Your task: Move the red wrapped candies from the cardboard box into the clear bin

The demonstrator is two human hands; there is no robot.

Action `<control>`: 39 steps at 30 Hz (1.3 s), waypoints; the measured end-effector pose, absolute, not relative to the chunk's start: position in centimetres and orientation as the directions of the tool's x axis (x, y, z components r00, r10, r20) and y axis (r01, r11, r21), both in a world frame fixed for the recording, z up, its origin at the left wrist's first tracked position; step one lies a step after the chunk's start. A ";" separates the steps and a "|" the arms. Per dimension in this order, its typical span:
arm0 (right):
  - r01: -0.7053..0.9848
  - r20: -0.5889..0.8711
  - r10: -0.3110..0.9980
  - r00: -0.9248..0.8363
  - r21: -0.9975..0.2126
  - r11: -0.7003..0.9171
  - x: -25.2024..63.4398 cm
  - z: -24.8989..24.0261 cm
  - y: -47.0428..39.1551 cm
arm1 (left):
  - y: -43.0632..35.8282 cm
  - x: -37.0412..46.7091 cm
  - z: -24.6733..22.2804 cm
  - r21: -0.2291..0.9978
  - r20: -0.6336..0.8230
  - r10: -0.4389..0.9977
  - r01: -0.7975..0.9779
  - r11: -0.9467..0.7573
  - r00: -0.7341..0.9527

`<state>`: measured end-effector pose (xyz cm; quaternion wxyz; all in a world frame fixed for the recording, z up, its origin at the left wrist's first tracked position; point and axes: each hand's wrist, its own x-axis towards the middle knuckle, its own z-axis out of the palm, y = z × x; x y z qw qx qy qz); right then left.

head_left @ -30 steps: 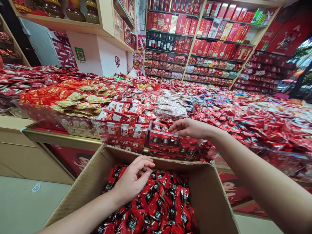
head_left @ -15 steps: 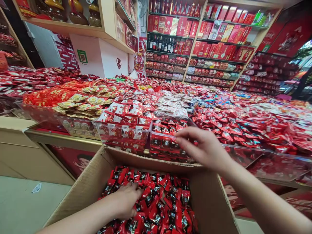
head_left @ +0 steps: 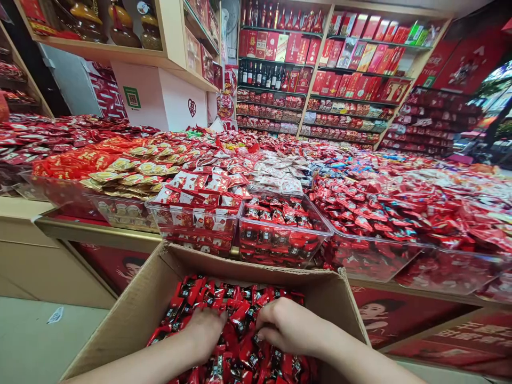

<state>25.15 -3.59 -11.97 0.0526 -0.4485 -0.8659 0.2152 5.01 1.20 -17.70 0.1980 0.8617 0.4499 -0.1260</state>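
Both my left hand [head_left: 206,330] and right hand [head_left: 286,328] were sunk among red-wrapped candies [head_left: 240,312] in the cardboard box [head_left: 132,314], fingers curled to gather them, their grasp hidden, clear bin [head_left: 282,234] just beyond.

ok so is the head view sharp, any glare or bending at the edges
Head view: the hands, left and right, and the candies in the box look sharp; lighting is bright and even, with glare on the clear bins; the shelves lean and fan outward, so there is wide-angle distortion; the doorway at far right is overexposed.
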 end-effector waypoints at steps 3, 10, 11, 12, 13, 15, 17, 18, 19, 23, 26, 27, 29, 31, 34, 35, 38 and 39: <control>0.793 -0.161 0.816 -0.555 -0.397 0.461 25.1 -11.6 -3.9 | 0.9 5.4 -17.6 0.094 -0.420 0.738 0.834 -0.543 0.528; 0.838 -0.240 0.823 -0.515 -0.346 0.423 25.0 -11.9 -4.1 | 1.1 5.6 -17.3 0.090 -0.465 0.718 0.834 -0.544 0.518; 0.843 -0.252 0.823 -0.509 -0.340 0.417 25.0 -11.9 -4.1 | 1.1 5.6 -17.4 0.093 -0.465 0.724 0.841 -0.533 0.510; 0.848 -0.266 0.823 -0.503 -0.334 0.411 25.0 -12.0 -4.1 | 1.2 5.6 -17.5 0.101 -0.463 0.727 0.845 -0.525 0.507; 0.855 -0.279 0.823 -0.495 -0.327 0.403 25.0 -12.0 -4.1 | 1.3 5.5 -17.6 0.114 -0.460 0.728 0.847 -0.519 0.508; 0.864 -0.302 0.822 -0.483 -0.317 0.392 25.0 -11.9 -4.1 | 1.6 5.3 -17.8 0.155 -0.448 0.726 0.845 -0.511 0.522; 0.868 -0.312 0.821 -0.477 -0.316 0.384 24.9 -11.8 -4.0 | 2.0 5.1 -17.6 0.204 -0.438 0.726 0.845 -0.495 0.531; 0.866 -0.309 0.824 -0.476 -0.328 0.377 25.0 -11.8 -4.0 | 2.3 4.9 -17.4 0.231 -0.433 0.728 0.846 -0.480 0.531; 0.862 -0.300 0.827 -0.475 -0.348 0.369 25.0 -11.8 -4.0 | 2.6 4.8 -17.0 0.263 -0.425 0.734 0.848 -0.461 0.530; 0.845 -0.249 0.863 -0.439 -0.441 0.302 25.2 -11.8 -3.9 | 3.4 5.0 -14.3 0.503 -0.361 0.734 0.783 -0.367 0.576; 0.726 -0.167 0.892 -0.421 -0.651 0.221 25.2 -11.6 -3.8 | 2.9 5.7 -12.0 0.747 -0.299 0.683 0.609 -0.267 0.667; 0.645 -0.124 0.899 -0.419 -0.738 0.199 25.1 -11.5 -3.7 | 2.5 5.9 -11.3 0.808 -0.282 0.665 0.545 -0.224 0.691; 0.472 -0.054 0.915 -0.399 -0.868 0.155 24.9 -11.3 -3.6 | 1.7 6.3 -10.4 0.890 -0.254 0.628 0.433 -0.146 0.735; 0.335 -0.040 0.929 -0.367 -0.938 0.092 24.7 -11.1 -3.6 | 1.1 6.4 -10.0 0.954 -0.241 0.597 0.299 0.002 0.765; 0.209 -0.063 0.931 -0.359 -0.978 0.015 24.6 -10.8 -3.4 | 0.7 6.3 -9.7 0.946 -0.258 0.590 0.077 0.315 0.765; 0.197 -0.059 0.932 -0.357 -0.980 0.014 24.6 -10.7 -3.4 | 0.7 6.2 -9.7 0.921 -0.269 0.590 0.024 0.389 0.761; 0.231 0.011 0.954 -0.300 -0.969 0.084 24.7 -10.5 -3.2 | 1.0 6.1 -9.7 0.912 -0.280 0.612 0.006 0.409 0.740; 0.249 0.043 0.963 -0.268 -0.962 0.113 24.6 -10.6 -3.2 | 1.1 6.2 -9.8 0.931 -0.271 0.641 0.027 0.365 0.718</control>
